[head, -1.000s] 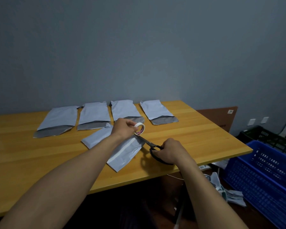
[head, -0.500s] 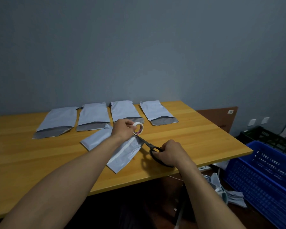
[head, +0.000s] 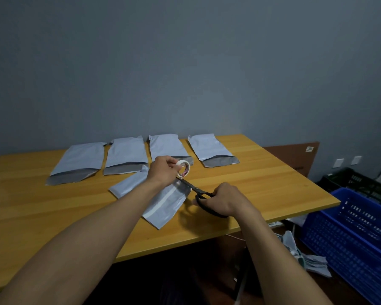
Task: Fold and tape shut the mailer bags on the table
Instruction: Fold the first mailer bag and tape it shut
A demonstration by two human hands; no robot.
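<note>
**Tape roll in my left hand, scissors in my right, over the folded mailer**

My left hand [head: 163, 170] is curled around a small roll of white tape [head: 183, 168]. I hold it up on its edge, a little above the table, with the fingers closed on its rim. My right hand [head: 223, 200] grips the black handles of the scissors [head: 196, 189], and its fingers are closed through and around the loops. The blades point from my right hand toward my left one, and their tips come just under the roll. I cannot tell if a strip of tape lies between the blades.

Under both hands lies one grey mailer bag [head: 163, 201], set diagonally on the wooden table [head: 273, 183]. Its flap end with the pale adhesive strip is below my left wrist, and the far corner reaches out past my left forearm.

Beyond my hands four more mailer bags lie flat in a row. One [head: 79, 160] is far to the left of my left hand, the next [head: 127, 155] is just behind my left hand, another [head: 166, 146] is partly hidden by the hand and the roll, and the last [head: 209, 148] is behind my right hand. Their dark flaps are open toward me.

To the right of my right arm, below the table edge, stands a blue plastic crate [head: 361, 238], with some crumpled bags [head: 304, 256] on the floor beside it.
</note>
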